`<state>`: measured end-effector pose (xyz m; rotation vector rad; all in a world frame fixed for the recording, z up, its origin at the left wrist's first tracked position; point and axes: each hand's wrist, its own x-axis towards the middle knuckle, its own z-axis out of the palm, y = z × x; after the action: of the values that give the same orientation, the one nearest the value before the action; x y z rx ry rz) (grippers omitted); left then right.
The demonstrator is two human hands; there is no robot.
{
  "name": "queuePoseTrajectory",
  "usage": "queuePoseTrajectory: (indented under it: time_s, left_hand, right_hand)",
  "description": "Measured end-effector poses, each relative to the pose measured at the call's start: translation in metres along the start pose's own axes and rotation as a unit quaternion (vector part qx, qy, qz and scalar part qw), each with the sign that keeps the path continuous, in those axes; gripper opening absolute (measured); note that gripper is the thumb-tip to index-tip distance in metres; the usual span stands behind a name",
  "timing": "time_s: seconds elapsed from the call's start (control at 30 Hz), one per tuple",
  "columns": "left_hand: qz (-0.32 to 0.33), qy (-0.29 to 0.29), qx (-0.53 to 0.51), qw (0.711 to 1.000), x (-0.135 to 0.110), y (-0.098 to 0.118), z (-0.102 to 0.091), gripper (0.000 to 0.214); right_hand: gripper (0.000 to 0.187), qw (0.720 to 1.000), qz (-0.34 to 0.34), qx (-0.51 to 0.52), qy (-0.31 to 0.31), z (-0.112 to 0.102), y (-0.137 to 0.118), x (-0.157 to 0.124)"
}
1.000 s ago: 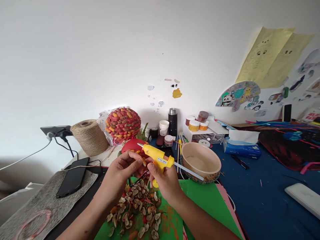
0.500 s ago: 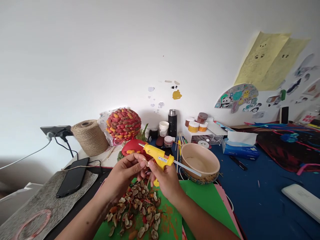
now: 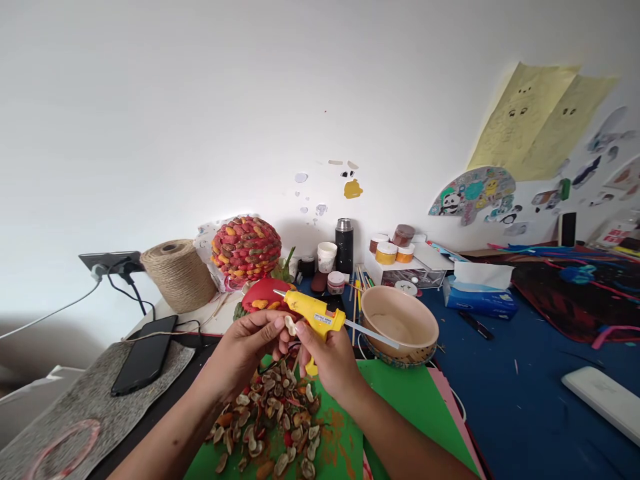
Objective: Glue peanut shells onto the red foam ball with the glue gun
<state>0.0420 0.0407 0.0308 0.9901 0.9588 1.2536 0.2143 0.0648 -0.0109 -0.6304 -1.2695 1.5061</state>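
Between the thumb and fingers of my left hand [image 3: 253, 340] is a peanut shell half [image 3: 291, 325], its pale hollow side showing. My right hand [image 3: 335, 357] grips a yellow hot glue gun [image 3: 315, 312], nozzle pointing left, and its thumb tip is close beside the shell; I cannot tell whether it touches. A glue stick [image 3: 373, 333] sticks out of the gun's back. Below both hands, a heap of peanut shells [image 3: 270, 407] lies on a green sheet [image 3: 405, 407]. Behind the nozzle sits a red rounded form [image 3: 265, 293] with a few orange shells on it, partly hidden.
A ball covered in painted shells [image 3: 247, 250] stands at the back beside a twine spool [image 3: 177, 275]. Right of the gun is a beige bowl [image 3: 400, 317]. A phone [image 3: 145, 357] lies left; a tissue box [image 3: 480, 297] and paint jars [image 3: 386, 253] stand right.
The peanut shell has turned so its hollow side shows more between the fingertips. The glue gun has shifted very slightly left, still in my right hand.
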Motion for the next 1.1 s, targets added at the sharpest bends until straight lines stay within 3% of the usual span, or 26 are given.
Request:
queuePoseTrajectory:
  time_s: [0.17,0.5,0.63,0.8,1.1]
  left_hand:
    - [0.033,-0.021,0.028,0.999,-0.001,-0.001,0.002,0.053]
    - [0.031,-0.022,0.028,0.999,-0.001,-0.002,0.003,0.056]
    - [0.044,-0.034,0.099,0.993,-0.005,-0.006,0.003,0.053]
    - [0.044,-0.039,0.19,0.98,-0.01,-0.006,0.002,0.067]
    - [0.031,-0.019,0.208,0.978,-0.009,-0.001,0.007,0.073]
  right_hand:
    - [0.064,1.0,0.004,0.001,-0.007,0.0,-0.001,0.001]
    - [0.068,1.0,0.005,0.004,0.0,0.0,-0.001,0.0]
    - [0.071,1.0,0.013,-0.001,0.008,0.0,0.0,0.0]
    - [0.071,1.0,0.015,-0.007,0.021,-0.001,0.001,-0.001]
    - [0.072,1.0,0.014,-0.005,0.01,-0.002,-0.001,-0.001]
